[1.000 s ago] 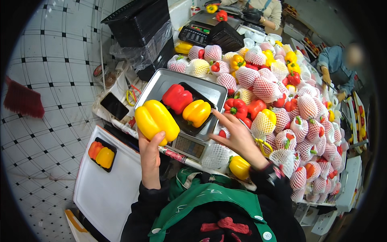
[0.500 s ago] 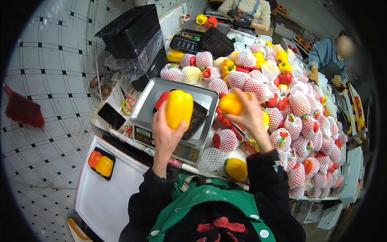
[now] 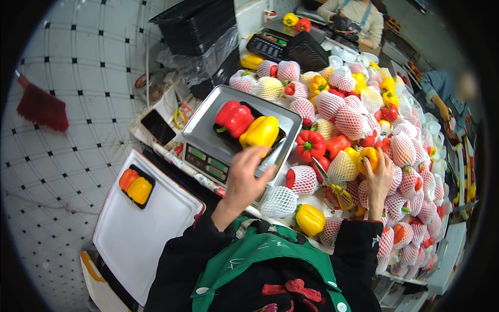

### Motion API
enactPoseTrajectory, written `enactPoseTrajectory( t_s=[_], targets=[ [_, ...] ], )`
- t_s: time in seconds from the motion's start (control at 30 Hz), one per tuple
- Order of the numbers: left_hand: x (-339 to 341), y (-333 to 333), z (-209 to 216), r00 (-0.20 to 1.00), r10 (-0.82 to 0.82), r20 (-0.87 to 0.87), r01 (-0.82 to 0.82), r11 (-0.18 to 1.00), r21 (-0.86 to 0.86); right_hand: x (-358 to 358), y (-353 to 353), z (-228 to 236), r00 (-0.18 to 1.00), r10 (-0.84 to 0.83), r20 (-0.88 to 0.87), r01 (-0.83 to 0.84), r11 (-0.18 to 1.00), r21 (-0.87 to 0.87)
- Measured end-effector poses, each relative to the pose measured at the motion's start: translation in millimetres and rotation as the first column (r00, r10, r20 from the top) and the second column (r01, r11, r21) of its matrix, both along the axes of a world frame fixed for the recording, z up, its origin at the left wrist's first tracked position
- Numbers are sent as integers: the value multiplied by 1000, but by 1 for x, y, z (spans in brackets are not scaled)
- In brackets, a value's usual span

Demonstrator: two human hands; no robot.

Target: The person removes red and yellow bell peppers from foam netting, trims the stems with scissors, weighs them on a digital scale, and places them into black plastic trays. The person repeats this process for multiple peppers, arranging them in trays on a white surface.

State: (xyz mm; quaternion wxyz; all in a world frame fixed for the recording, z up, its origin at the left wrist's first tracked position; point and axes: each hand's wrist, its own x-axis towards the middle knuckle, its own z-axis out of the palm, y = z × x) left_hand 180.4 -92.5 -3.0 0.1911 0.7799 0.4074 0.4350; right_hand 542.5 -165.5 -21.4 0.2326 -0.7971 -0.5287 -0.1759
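On the metal pan of the scale (image 3: 204,115), a red bell pepper (image 3: 234,118) and a yellow bell pepper (image 3: 260,131) lie side by side in a black tray (image 3: 282,136). My left hand (image 3: 246,179) is open at the scale's near edge, fingertips at the yellow pepper's lower end; whether they touch it I cannot tell. Over on the pile, my right hand (image 3: 380,182) has thumb and fingers around a smaller yellow-orange bell pepper (image 3: 368,159). Yellow-handled scissors (image 3: 340,196) and a loose yellow pepper (image 3: 310,219) lie between my hands.
Net-wrapped peppers (image 3: 351,123) heap across the table to the right. A white board (image 3: 156,234) at lower left bears a black tray of two peppers (image 3: 137,186). A phone (image 3: 158,127) lies left of the scale; black crates (image 3: 197,26) stand behind. Two people work beyond.
The large yellow pepper went from my left hand into the tray beside the red one, and that hand opened. My right hand carried its pepper rightward onto the pile. The view shifted.
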Motion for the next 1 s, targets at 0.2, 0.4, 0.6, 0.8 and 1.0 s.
enactPoseTrajectory(
  t_s=[0.2, 0.4, 0.6, 0.8, 1.0],
  targets=[
    [12, -52, -2, 827, -361, 431, 537, 735, -414, -10, -13, 24, 988, 40, 148, -15, 986, -165],
    [16, -65, -6, 766, -464, 445, 621, 713, -326, -41, -13, 48, 979, 156, 133, -115, 956, -271],
    [-27, -11, 51, 847, -400, 349, 452, 889, -79, -90, -13, 74, 913, 294, -283, -400, 781, -479],
    [-125, 78, 92, 881, -22, 472, 147, 962, -229, -95, -15, 69, 899, 312, -306, -434, 726, -533],
    [-162, 120, 68, 924, 78, 374, 118, 873, -472, -96, -16, 61, 857, 314, -409, -501, 694, -516]
  ],
)
